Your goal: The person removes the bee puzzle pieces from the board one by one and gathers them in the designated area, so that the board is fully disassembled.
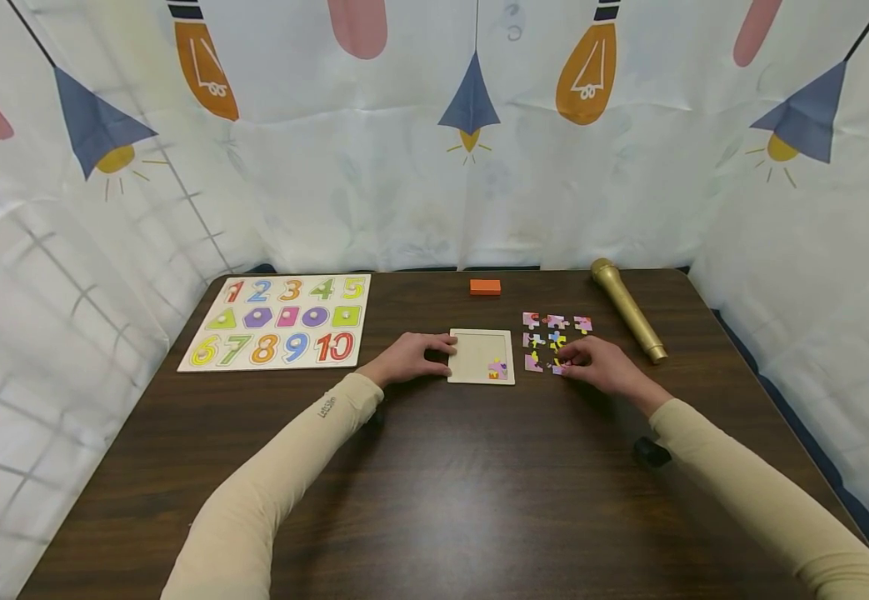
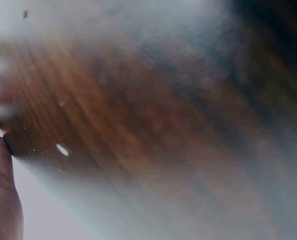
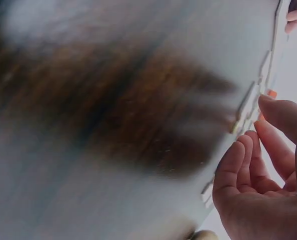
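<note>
A square wooden puzzle tray point(image 1: 471, 343) lies flat on the table, with a pink, yellow and purple puzzle piece point(image 1: 497, 370) in its lower right corner. My left hand point(image 1: 412, 358) holds the tray's left edge, thumb near the lower corner and fingers above. To the tray's right, several loose puzzle pieces point(image 1: 556, 322) lie in rows. At the lowest row my right hand point(image 1: 602, 367) pinches a puzzle piece point(image 1: 557, 368) by thumb and fingertips, the hand partly covering it. In the right wrist view, the right hand point(image 3: 263, 175) has curled fingers beside the row of pieces.
A white number board point(image 1: 277, 323) with shapes lies at the back left. An orange block point(image 1: 485, 287) sits behind the tray. The gold cylinder point(image 1: 627, 308), shaped like a microphone, lies slanted at the back right. Printed curtains hang around the dark wooden table point(image 1: 449, 483).
</note>
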Tool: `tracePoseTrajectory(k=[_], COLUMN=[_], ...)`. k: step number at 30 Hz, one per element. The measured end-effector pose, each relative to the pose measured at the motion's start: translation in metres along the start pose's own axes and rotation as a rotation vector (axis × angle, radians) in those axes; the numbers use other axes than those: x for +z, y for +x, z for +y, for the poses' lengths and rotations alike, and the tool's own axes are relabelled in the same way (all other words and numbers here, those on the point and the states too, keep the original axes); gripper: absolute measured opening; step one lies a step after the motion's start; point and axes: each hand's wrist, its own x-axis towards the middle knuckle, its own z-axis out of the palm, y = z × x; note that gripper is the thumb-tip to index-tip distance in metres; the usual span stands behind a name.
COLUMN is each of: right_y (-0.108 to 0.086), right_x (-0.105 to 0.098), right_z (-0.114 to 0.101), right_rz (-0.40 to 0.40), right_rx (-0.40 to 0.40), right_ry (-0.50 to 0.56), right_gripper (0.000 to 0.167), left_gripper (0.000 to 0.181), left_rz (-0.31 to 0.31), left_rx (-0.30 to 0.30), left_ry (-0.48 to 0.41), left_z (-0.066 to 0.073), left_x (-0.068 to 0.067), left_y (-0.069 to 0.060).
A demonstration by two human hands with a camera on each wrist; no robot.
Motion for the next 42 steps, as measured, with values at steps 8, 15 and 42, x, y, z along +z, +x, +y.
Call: tracePoseTrajectory(k=[8,15,42], right_y=[0.008,0.018,0.045], right_x=[0.003,0.016,0.053], right_z=[-0.019,-0.045,-0.082], right_rz=[0.011,-0.006,-0.083], right_rx=[-0.034,-0.061,0.057], right_ry=[0.032,0.089,0.137], right_gripper=[0.035,0.035,0.037], left_gripper=[0.042,0.039,0.037], left_rz=[0.013,0.044,0.064], left_rx=[0.002,0.0,-0.006], left_ry=[0.004,0.017,0.004], left_z=[0.002,0.004,0.006], left_x=[0.0,0.003,0.003], left_y=[-0.001,0.0,-0.001])
